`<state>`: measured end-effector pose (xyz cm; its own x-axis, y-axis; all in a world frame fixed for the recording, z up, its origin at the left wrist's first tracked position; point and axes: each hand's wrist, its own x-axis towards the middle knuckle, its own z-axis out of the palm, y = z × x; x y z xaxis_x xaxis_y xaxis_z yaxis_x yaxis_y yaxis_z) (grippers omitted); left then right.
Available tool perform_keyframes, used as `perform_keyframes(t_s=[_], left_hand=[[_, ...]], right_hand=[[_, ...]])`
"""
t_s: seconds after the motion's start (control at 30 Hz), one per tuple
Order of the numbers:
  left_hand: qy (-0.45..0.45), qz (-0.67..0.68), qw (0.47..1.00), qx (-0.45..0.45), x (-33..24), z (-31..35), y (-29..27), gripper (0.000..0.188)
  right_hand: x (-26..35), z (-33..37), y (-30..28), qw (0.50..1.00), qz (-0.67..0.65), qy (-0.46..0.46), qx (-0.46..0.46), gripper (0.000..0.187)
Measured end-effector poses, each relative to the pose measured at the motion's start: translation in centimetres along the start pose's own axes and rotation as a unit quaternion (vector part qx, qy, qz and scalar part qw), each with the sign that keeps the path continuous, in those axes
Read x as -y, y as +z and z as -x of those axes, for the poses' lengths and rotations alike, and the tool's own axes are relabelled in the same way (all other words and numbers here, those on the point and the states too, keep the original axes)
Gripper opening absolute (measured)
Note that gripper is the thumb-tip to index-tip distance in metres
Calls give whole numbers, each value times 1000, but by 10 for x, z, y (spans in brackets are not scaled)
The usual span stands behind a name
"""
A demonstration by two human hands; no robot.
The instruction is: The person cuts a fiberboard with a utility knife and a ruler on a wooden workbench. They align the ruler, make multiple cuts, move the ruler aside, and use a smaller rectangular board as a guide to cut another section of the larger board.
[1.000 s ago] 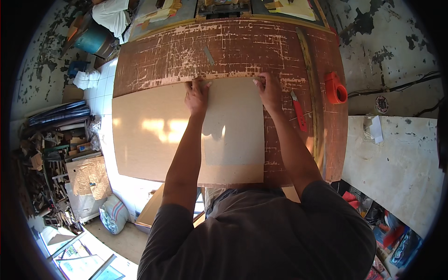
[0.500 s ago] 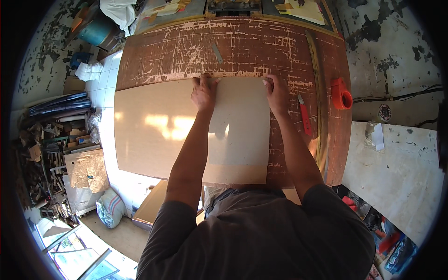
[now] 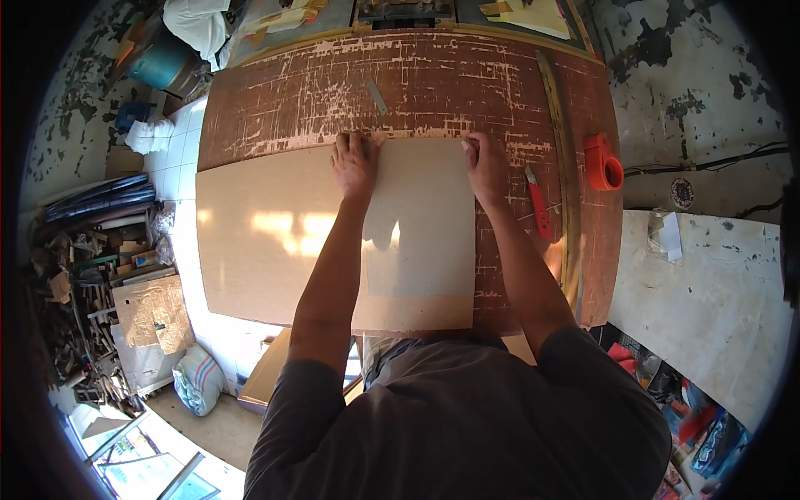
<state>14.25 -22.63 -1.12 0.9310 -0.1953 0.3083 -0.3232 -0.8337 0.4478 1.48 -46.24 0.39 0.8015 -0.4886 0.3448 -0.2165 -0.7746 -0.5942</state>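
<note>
A large brown cardboard sheet (image 3: 258, 275) lies flat on the red-brown table, with a smaller greyish cardboard sheet (image 3: 425, 217) over its right part. My left hand (image 3: 355, 171) rests at the far edge, by the smaller sheet's left corner, its fingers spread and pressed down. At the far right corner, my right hand (image 3: 485, 167) pinches the edge of the smaller sheet between thumb and fingers; the fingertips are partly hidden. To the right of that hand lies a red utility knife (image 3: 538, 207), blade pointing away from me.
A short metal strip (image 3: 377, 97) lies beyond the sheets on the scored table (image 3: 283, 100). Along the right runs a long narrow bar (image 3: 560, 142), with a red-orange tape dispenser (image 3: 602, 162) beyond it. A pale board (image 3: 700, 283) leans at the right.
The whole view has shifted slightly. My left hand's fingers look a little more spread; my right hand stays at the far right corner, and the sheets lie as before.
</note>
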Motion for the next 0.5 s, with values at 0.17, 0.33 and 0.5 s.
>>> perform_keyframes(t_s=[0.17,0.33,0.5], left_hand=[[15,28,999,-9,2,1,-3,34],[17,23,999,-15,6,3,-4,33],[7,11,1000,-6,5,5,-2,34]], right_hand=[[-3,-1,1,1000,7,-7,-9,15],[-2,1,7,999,5,-9,-42,13],[-7,-1,10,999,-4,-2,-37,12]])
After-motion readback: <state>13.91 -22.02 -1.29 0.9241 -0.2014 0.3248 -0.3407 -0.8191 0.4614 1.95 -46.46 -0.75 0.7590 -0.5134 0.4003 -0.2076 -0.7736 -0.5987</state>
